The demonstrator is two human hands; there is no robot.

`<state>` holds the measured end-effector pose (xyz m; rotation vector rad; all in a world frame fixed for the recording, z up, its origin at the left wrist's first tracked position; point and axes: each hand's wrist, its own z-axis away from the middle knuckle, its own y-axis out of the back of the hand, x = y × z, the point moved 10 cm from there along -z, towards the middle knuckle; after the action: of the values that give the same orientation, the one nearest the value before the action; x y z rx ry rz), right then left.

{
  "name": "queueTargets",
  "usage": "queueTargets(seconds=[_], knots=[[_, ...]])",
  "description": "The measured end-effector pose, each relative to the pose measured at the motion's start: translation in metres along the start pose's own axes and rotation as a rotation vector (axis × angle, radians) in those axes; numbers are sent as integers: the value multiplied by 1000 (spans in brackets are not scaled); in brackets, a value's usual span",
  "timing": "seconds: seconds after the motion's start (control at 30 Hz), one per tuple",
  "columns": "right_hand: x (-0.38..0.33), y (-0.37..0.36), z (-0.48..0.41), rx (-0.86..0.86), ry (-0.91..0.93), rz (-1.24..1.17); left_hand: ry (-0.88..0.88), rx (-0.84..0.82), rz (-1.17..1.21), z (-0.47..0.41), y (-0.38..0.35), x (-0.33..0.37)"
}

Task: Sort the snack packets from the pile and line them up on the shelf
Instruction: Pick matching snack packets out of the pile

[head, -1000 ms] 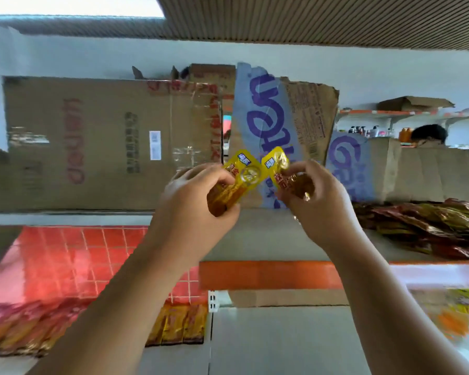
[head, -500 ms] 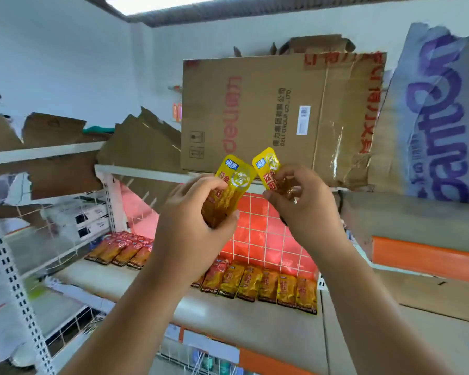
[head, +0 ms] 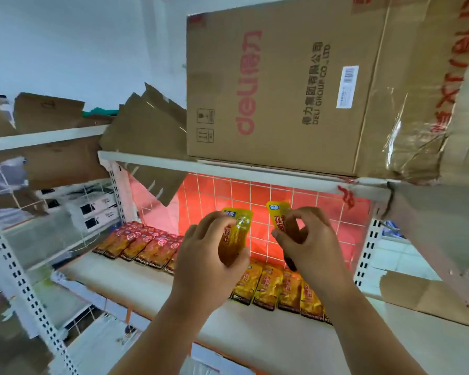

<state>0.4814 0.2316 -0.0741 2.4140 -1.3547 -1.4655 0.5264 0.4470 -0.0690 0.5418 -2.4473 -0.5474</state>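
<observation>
Hands have dropped toward the white metal shelf [head: 255,334]. The left hand [head: 203,255] grips an upright yellow plastic snack packet [head: 237,228], the right hand [head: 312,239] pinches its twin [head: 278,213]; shelved row [head: 268,289] at six o'clock, nearer right.

wall [head: 65,36]: pale and plain, upper left of me | back panel [head: 214,190]: red tiles, glowing pink ahead of me | upright [head: 14,269]: white, slotted, at my left | cardboard box [head: 282,77]: resting on upper board [head: 241,172] overhead

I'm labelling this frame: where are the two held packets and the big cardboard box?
Left packet [head: 236,239], head view, on its yellow middle.
Right packet [head: 278,212], head view, on its yellow top.
Cardboard box [head: 282,90], head view, on its printed front.
</observation>
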Motion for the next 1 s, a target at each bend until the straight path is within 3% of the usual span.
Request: queueTargets(seconds=[0.33, 0.67, 1.0], knots=[[120, -23, 26, -25, -191, 378, 10, -295, -2, 27, -146, -43], [220, -35, 74, 37, -491, 519, -104, -653, 19, 63, -277, -65], [250, -35, 97, 46, -570, 573, -120, -751, -24, 78, -333, -68]])
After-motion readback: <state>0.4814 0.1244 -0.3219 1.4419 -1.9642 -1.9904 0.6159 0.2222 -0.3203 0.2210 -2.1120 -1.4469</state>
